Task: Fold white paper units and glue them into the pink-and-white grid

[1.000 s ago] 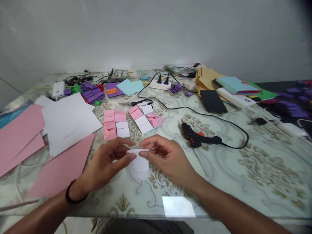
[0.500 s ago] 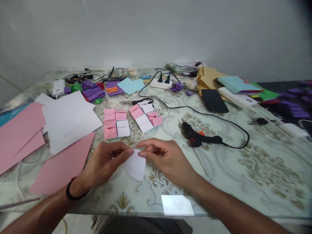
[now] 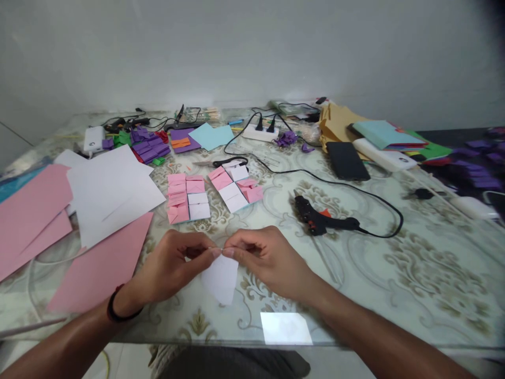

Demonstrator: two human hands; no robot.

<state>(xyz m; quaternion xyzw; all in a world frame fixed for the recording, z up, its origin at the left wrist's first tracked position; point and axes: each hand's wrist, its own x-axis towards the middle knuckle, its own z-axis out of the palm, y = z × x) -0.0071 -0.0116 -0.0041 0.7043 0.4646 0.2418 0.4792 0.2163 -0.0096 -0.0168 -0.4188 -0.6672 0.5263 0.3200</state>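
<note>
A small piece of white paper (image 3: 221, 279) hangs from my fingertips above the patterned tabletop. My left hand (image 3: 181, 263) pinches its upper edge between thumb and forefinger. Right beside it, my right hand (image 3: 262, 258) pinches the same edge, the two thumbs nearly touching. The paper's top is hidden by the fingers. Just beyond my hands lie two groups of folded pink and white paper squares, one on the left (image 3: 188, 198) and one on the right (image 3: 235, 187).
White sheets (image 3: 118, 195) and pink sheets (image 3: 104, 268) cover the left side. A black glue gun (image 3: 323, 216) with a cable lies at the right. Scissors (image 3: 229, 161), a power strip (image 3: 260, 133), a black phone-like slab (image 3: 347, 160) and purple paper pieces (image 3: 148, 147) are farther back.
My right fingers have closed in beside the left ones on the paper's top edge. The paper hangs slightly lower.
</note>
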